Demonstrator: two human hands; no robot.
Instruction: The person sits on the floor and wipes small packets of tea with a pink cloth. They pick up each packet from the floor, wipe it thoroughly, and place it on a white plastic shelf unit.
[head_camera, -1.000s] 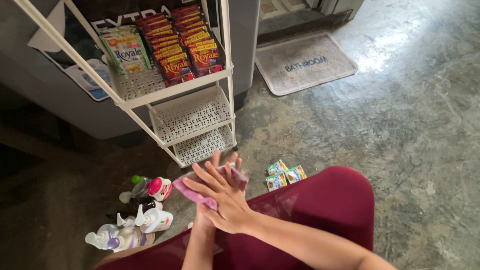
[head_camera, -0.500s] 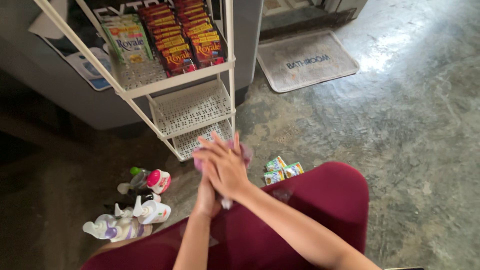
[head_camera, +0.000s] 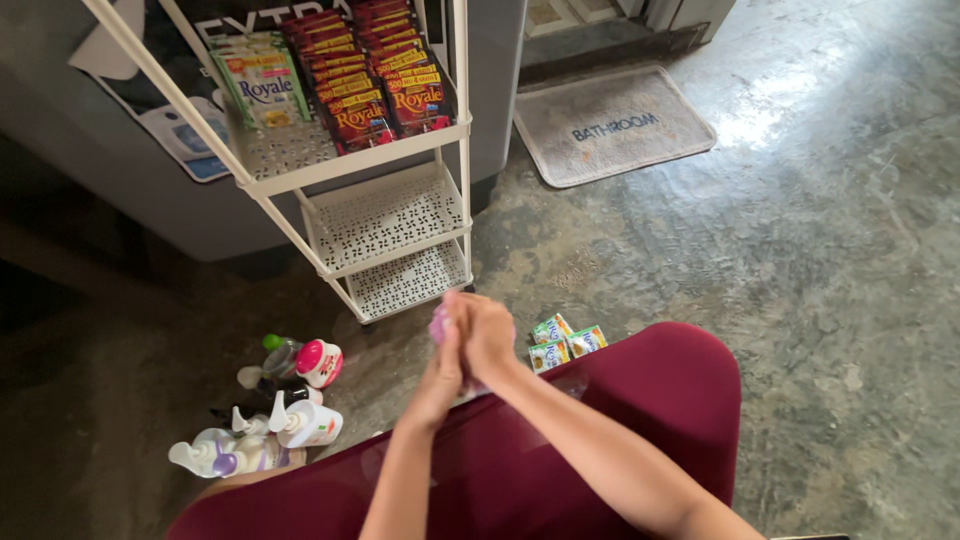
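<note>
Both hands (head_camera: 470, 345) pressed around pink cloth (head_camera: 438, 325)

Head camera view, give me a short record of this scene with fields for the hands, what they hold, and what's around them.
left hand: pressed against the right hand, a pink cloth between the palms
right hand: folded over the left hand, fingers closed
pink cloth: only a small edge shows
white rack: three perforated shelves; top one holds packets, lower two bare
red packets: in rows on the top shelf
sachets: small green and white ones on the floor by the hands
bottles: pump and cap bottles grouped on the floor
mat: grey, by a doorway
</note>
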